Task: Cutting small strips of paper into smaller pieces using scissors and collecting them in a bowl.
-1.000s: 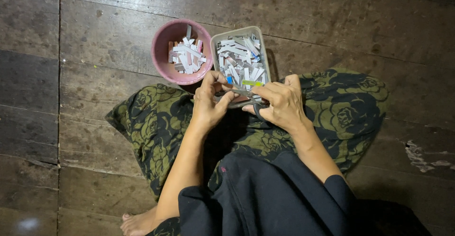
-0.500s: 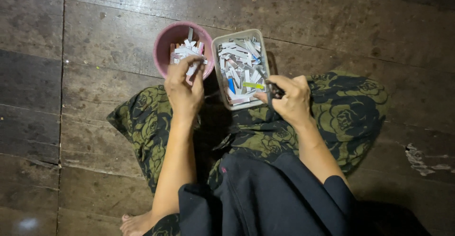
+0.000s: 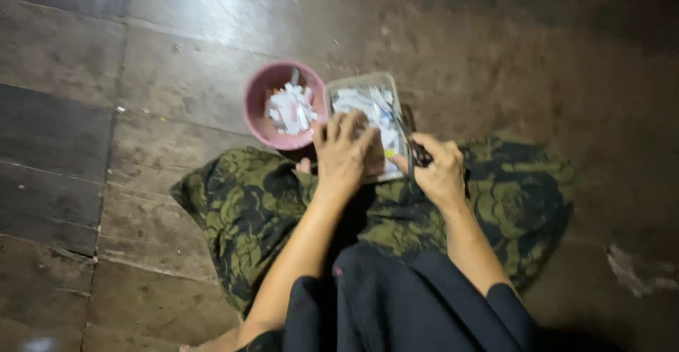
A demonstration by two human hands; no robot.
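My left hand (image 3: 344, 152) lies with fingers spread over the near end of a grey rectangular tray (image 3: 362, 78) that holds white and blue paper pieces. It hides part of the tray, and I cannot see anything held in it. My right hand (image 3: 440, 174) is closed around the dark handles of a pair of scissors (image 3: 409, 143), just right of the tray, with the blades pointing up over the tray's right rim. A round pink bowl (image 3: 250, 108) with several white cut pieces stands touching the tray's left side.
I sit on a dark wooden plank floor (image 3: 141, 55). A green patterned cloth (image 3: 240, 203) covers my lap and spreads under the tray's near edge. A dark garment (image 3: 410, 302) fills the bottom of the view. A pale scuffed patch (image 3: 636, 270) marks the floor at right.
My left hand went from beside my right hand to the pink bowl, then back right onto the tray. My right hand stayed by the tray's right side with the scissors.
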